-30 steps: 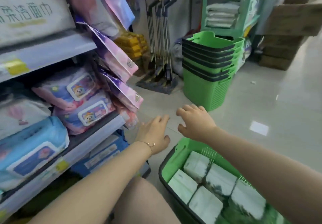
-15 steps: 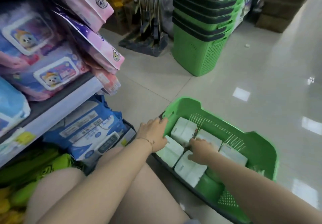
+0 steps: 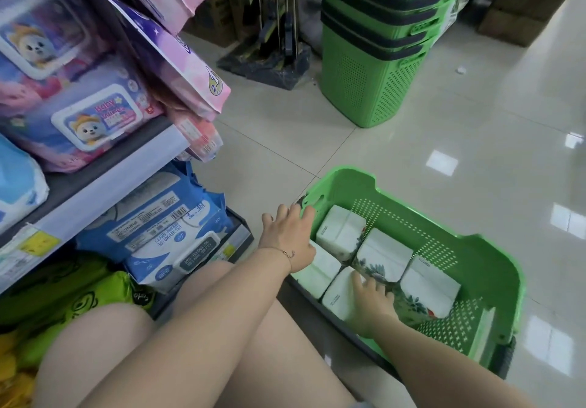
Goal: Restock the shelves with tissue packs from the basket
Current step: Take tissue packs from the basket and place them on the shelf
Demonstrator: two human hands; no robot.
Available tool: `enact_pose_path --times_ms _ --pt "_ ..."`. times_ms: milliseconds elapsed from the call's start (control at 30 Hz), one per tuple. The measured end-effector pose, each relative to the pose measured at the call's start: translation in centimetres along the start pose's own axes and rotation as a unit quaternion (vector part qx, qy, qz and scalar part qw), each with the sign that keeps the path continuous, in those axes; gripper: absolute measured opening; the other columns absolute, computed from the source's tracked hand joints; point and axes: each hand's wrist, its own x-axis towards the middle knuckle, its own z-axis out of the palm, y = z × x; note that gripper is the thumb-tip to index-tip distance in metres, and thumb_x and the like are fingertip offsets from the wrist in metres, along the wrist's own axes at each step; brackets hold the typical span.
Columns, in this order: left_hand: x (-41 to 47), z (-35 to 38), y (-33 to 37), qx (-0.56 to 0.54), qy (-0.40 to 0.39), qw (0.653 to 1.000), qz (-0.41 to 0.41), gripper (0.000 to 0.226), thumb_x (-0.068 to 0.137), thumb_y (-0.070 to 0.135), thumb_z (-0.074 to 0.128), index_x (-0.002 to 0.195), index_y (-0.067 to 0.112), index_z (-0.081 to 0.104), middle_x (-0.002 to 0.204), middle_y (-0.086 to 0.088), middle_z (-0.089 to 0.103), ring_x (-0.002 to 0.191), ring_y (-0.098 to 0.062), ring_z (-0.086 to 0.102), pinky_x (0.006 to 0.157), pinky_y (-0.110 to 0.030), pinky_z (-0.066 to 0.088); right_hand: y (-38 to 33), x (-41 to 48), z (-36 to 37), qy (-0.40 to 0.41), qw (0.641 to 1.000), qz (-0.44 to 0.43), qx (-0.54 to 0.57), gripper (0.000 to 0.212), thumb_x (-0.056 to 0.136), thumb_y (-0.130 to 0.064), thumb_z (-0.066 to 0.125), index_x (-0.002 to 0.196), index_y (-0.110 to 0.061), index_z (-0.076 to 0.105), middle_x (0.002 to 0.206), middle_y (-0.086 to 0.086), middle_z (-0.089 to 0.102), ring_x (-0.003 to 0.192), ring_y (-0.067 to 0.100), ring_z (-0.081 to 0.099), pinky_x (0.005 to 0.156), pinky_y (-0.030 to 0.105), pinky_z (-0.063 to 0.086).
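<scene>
Two shelves [image 3: 104,182] at left; green basket [image 3: 475,258] on floor [image 3: 459,141] alongside, five tissue packs [image 3: 341,233] inside. Hands dropped from mid-air: left hand [image 3: 287,239], fingers spread, on basket's near-left rim; right hand [image 3: 369,299], fingers apart, flat on near-edge pack. Pickup starting.

The purple wipes pack [image 3: 95,115] lid reads "Baby Wipes"

Partly hidden under the left hand [image 3: 290,239]: the near-left white wrapped tissue pack [image 3: 322,276]. Unclear: grip of the right hand [image 3: 369,301] on the near-middle white tissue pack [image 3: 337,296] beneath it. Cut off at the top edge: the stack of green perforated plastic baskets [image 3: 364,68] and the upright metal-handled mops [image 3: 287,39]. Cut at the left edge: a light-blue soft pack [image 3: 19,182].
</scene>
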Motion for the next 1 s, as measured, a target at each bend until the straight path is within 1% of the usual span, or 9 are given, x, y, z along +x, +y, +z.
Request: enact_pose_path --times_ms 133,300,433,533,600,733,800,867,1000 --pt "-0.1 -0.7 -1.0 -0.014 0.041 0.999 -0.015 0.048 0.082 0.027 0.053 0.127 0.020 0.037 0.120 -0.003 0.043 0.110 -0.024 0.036 0.087 -0.039 0.030 0.7 0.3 -3.9 0.024 0.996 -0.061 -0.053 0.095 0.065 -0.058 0.063 0.141 -0.020 0.021 0.131 0.011 0.043 0.120 0.032 0.040 0.102 0.047 0.032" --pt "-0.4 -1.6 -1.3 -0.034 0.044 0.998 -0.033 0.046 0.083 0.028 0.053 0.125 0.021 0.037 0.120 -0.002 0.041 0.111 -0.023 0.035 0.086 -0.038 0.029 2.3 0.4 -11.3 0.017 0.988 -0.116 -0.105 0.092 0.059 -0.065 0.059 0.137 -0.021 0.035 0.112 0.002 0.054 0.100 0.021 0.052 0.089 0.037 0.043" --pt "-0.2 -3.3 -1.0 -0.042 0.057 0.997 -0.019 0.046 0.082 0.027 0.054 0.125 0.021 0.038 0.122 -0.002 0.041 0.112 -0.023 0.035 0.087 -0.037 0.028 2.4 -0.6 -17.0 0.006 0.992 -0.116 -0.052 0.088 0.060 -0.066 0.060 0.133 -0.018 0.043 0.116 0.003 0.060 0.101 0.022 0.057 0.085 0.036 0.052" --pt "-0.1 -5.1 -0.8 -0.053 0.072 0.996 -0.010 0.047 0.084 0.031 0.054 0.127 0.022 0.038 0.126 -0.002 0.041 0.117 -0.023 0.034 0.090 -0.037 0.029 1.3 -1.9 -21.1 0.038 0.989 -0.143 -0.028 0.073 0.069 -0.061 0.064 0.123 -0.013 0.052 0.106 0.005 0.062 0.096 0.022 0.058 0.084 0.037 0.053" --pt "-0.3 -6.3 -0.9 -0.061 0.076 0.995 -0.013 0.047 0.086 0.038 0.052 0.129 0.024 0.038 0.129 -0.001 0.041 0.120 -0.022 0.034 0.093 -0.037 0.030 0.3 -3.2 -24.0 0.060 0.985 -0.163 -0.008 0.064 0.073 -0.055 0.067 0.119 -0.012 0.054 0.103 0.006 0.062 0.094 0.022 0.059 0.081 0.035 0.053" --pt "-1.7 -8.3 -1.6 -0.094 0.071 0.992 -0.041 0.063 0.084 0.062 0.050 0.134 0.027 0.036 0.136 0.002 0.039 0.125 -0.021 0.033 0.100 -0.042 0.031 -1.6 -6.3 -29.0 0.101 0.971 -0.210 0.045 0.074 0.060 -0.060 0.065 0.117 -0.014 0.056 0.104 0.006 0.060 0.096 0.024 0.057 0.080 0.035 0.052" --pt "-2.9 -9.1 -2.4 -0.145 0.067 0.985 -0.068 0.077 0.078 0.072 0.052 0.137 0.026 0.033 0.140 0.002 0.037 0.128 -0.021 0.035 0.104 -0.044 0.033 -2.5 -8.2 -30.9 0.122 0.962 -0.233 0.078 0.072 0.057 -0.060 0.065 0.113 -0.016 0.056 0.101 0.004 0.060 0.095 0.023 0.057 0.075 0.030 0.050" --pt "-4.3 -9.8 -3.4 -0.229 0.063 0.968 -0.081 0.094 0.069 0.075 0.061 0.141 0.023 0.029 0.143 0.002 0.034 0.130 -0.020 0.036 0.107 -0.046 0.034 -3.2 -10.1 -32.7 0.151 0.947 -0.258 0.115 0.074 0.048 -0.063 0.061 0.105 -0.016 0.059 0.097 0.003 0.063 0.091 0.022 0.060 0.076 0.034 0.053" --pt "-6.8 -12.4 -4.6 -0.387 0.106 0.912 -0.081 0.104 0.060 0.062 0.079 0.141 0.023 0.026 0.141 0.004 0.033 0.127 -0.017 0.038 0.109 -0.041 0.036 -5.2 -13.8 -35.5 0.202 0.911 -0.307 0.186 0.067 0.042 -0.057 0.062 0.097 -0.018 0.066 0.098 0.005 0.066 0.092 0.022 0.062 0.084 0.042 0.054"
